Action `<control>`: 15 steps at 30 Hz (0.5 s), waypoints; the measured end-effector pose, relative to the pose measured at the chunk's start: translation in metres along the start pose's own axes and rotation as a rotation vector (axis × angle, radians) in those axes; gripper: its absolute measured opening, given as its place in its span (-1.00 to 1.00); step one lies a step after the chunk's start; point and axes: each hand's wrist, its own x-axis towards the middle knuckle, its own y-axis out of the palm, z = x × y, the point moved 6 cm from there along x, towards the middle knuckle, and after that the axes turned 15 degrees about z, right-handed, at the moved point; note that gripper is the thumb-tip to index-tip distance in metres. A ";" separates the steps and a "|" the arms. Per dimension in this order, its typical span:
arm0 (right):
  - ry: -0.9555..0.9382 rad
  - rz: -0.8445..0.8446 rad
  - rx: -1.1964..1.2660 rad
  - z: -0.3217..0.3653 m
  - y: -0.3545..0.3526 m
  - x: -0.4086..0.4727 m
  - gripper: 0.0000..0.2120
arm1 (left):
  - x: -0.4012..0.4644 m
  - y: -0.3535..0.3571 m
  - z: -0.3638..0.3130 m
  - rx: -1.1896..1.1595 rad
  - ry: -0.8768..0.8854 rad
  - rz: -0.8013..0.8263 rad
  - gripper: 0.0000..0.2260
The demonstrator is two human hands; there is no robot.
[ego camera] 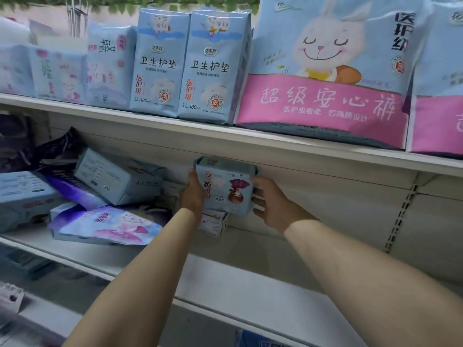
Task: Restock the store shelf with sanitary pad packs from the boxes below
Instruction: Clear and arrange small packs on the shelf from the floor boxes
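A light blue sanitary pad pack (225,186) with a dark red figure printed on it sits upside down on top of another small pack (213,224) at the back of the middle shelf (250,279). My left hand (191,194) grips its left side, thumb at the upper corner. My right hand (271,202) holds its right side with curled fingers. Both forearms reach in from below.
Several blue and purple packs (117,176) lie jumbled on the middle shelf to the left. The upper shelf (175,132) carries upright blue packs (157,63) and large rabbit-print bags (325,71). A slotted upright (400,216) runs down the back panel at right.
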 end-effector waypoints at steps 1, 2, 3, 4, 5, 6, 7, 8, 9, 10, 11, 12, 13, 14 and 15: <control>-0.004 -0.026 0.006 0.001 -0.007 -0.003 -0.76 | -0.006 0.003 -0.003 0.024 -0.013 -0.002 -0.27; -0.001 -0.058 0.011 0.001 -0.015 -0.006 -0.77 | -0.009 0.007 -0.004 0.054 -0.022 0.008 -0.29; -0.002 -0.093 0.039 0.000 -0.023 -0.010 -0.76 | -0.010 0.011 -0.003 0.084 -0.025 0.014 -0.35; -0.002 -0.128 0.068 -0.001 -0.029 -0.014 -0.74 | -0.013 0.017 -0.004 0.107 -0.022 0.027 -0.43; 0.000 -0.162 0.093 -0.003 -0.035 -0.019 -0.71 | -0.015 0.024 -0.002 0.123 -0.029 0.052 -0.47; 0.005 -0.198 0.098 -0.006 -0.043 -0.023 -0.69 | -0.014 0.032 0.001 0.154 -0.038 0.101 -0.46; 0.007 -0.229 0.096 -0.008 -0.051 -0.028 -0.65 | -0.013 0.041 0.005 0.219 -0.048 0.151 -0.43; 0.006 -0.260 0.074 -0.009 -0.060 -0.031 -0.61 | -0.016 0.048 0.005 0.277 -0.037 0.179 -0.41; 0.000 -0.299 0.054 -0.010 -0.071 -0.035 -0.55 | -0.018 0.054 0.006 0.311 -0.036 0.200 -0.40; -0.006 -0.354 0.021 -0.011 -0.086 -0.038 -0.50 | -0.021 0.062 0.008 0.328 -0.042 0.235 -0.39; -0.017 -0.408 -0.016 -0.013 -0.101 -0.041 -0.45 | -0.021 0.070 0.010 0.352 -0.045 0.266 -0.39; -0.024 -0.450 -0.051 -0.015 -0.116 -0.042 -0.41 | -0.022 0.079 0.012 0.405 -0.039 0.298 -0.39; -0.009 -0.456 -0.081 -0.018 -0.124 -0.044 -0.40 | -0.023 0.086 0.016 0.467 -0.040 0.316 -0.39; 0.014 -0.450 -0.095 -0.019 -0.124 -0.047 -0.42 | -0.024 0.091 0.021 0.521 -0.034 0.319 -0.38; 0.027 -0.449 -0.085 -0.020 -0.123 -0.050 -0.46 | -0.024 0.096 0.028 0.541 -0.040 0.324 -0.40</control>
